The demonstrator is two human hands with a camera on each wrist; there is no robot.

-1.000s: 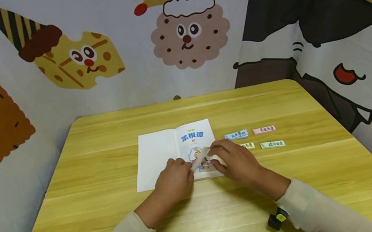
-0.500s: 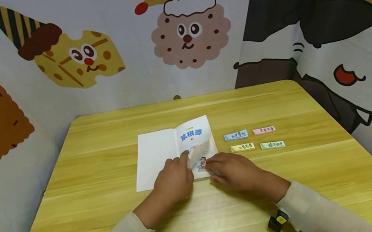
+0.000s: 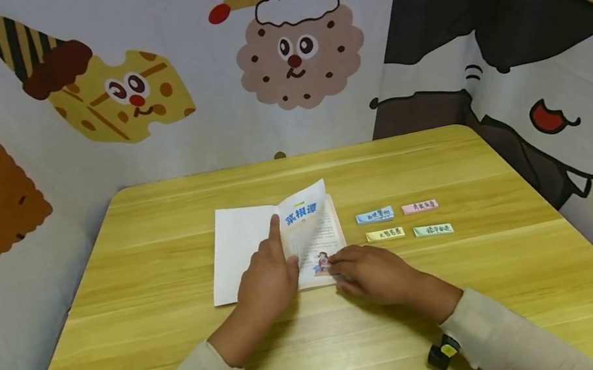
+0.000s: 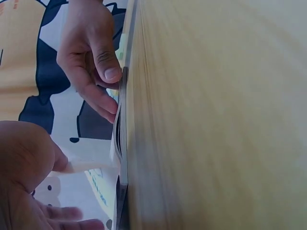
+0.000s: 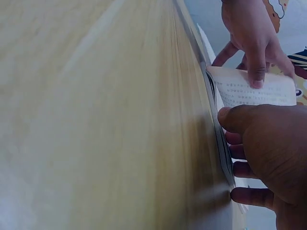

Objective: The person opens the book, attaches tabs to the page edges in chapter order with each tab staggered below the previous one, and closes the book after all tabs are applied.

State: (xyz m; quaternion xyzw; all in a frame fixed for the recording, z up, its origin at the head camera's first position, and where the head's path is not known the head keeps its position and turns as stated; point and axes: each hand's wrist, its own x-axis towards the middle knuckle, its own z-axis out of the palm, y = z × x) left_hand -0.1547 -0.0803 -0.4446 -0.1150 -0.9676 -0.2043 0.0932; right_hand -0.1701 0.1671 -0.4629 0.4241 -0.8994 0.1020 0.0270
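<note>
An open book (image 3: 245,253) lies on the table, its left side blank white. My left hand (image 3: 267,276) holds a lifted page (image 3: 300,207) with blue title characters, thumb on one face and index finger on the other. In the right wrist view the left thumb (image 5: 256,79) lies against the page's printed side. Text and a small drawing show on the leaf below. My right hand (image 3: 374,272) rests fingertips on the book's lower right corner, thumb at the near edge. In the left wrist view, the right hand (image 4: 93,57) touches the stacked pages' edge.
Right of the book lie a blue paper strip (image 3: 375,215), a pink strip (image 3: 420,207), a yellow strip (image 3: 385,235) and a green strip (image 3: 433,230), all with handwriting. The wooden table (image 3: 157,203) ends at a cartoon-printed curtain (image 3: 223,138).
The title page has lifted and swung left, uncovering the printed leaf beneath. My right hand has let it go and moved down to the book's corner. My left index finger has stretched out behind the page.
</note>
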